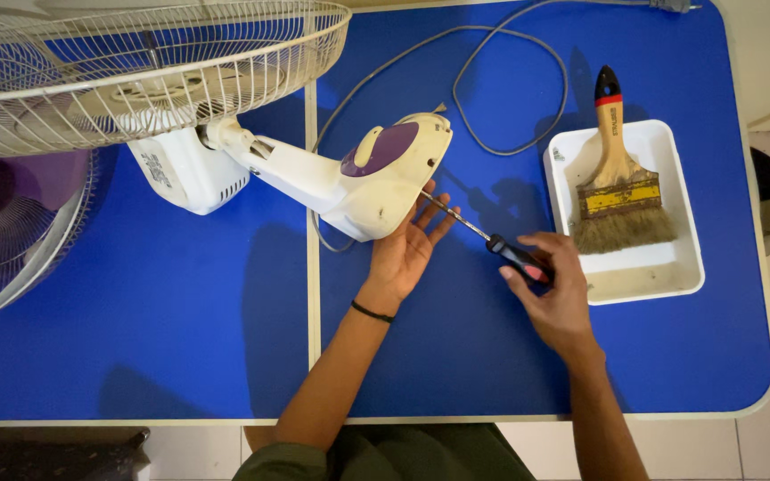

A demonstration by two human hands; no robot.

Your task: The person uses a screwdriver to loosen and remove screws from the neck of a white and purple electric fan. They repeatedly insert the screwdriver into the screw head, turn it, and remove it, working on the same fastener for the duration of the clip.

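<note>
A white fan (225, 134) is laid on its side on the blue bench (180, 338), its wire grille (135, 62) toward the far left corner and its cream base (385, 178), topped with a purple panel, near the middle of the bench. The underside of the base is steadied by the left hand (405, 252), whose fingers (428, 212) are spread open and pressed flat against it; nothing is gripped. A dark band is worn on that wrist.

A screwdriver (492, 242) with a black and red handle is held in the right hand (554, 289), the fingers closed around the handle. Its metal shaft is pointed up and left, with the tip at the lower edge of the base, just beside the left fingertips.

A grey power cord (510, 89) is looped across the far side of the bench behind the base. Toward the right edge a white tray (670, 276) is set, and a wide paintbrush (621, 178) with a wooden handle and black and red tip is laid in it, bristles toward the near edge.

A second grille (20, 240) with purple blades is seen at the left edge.
</note>
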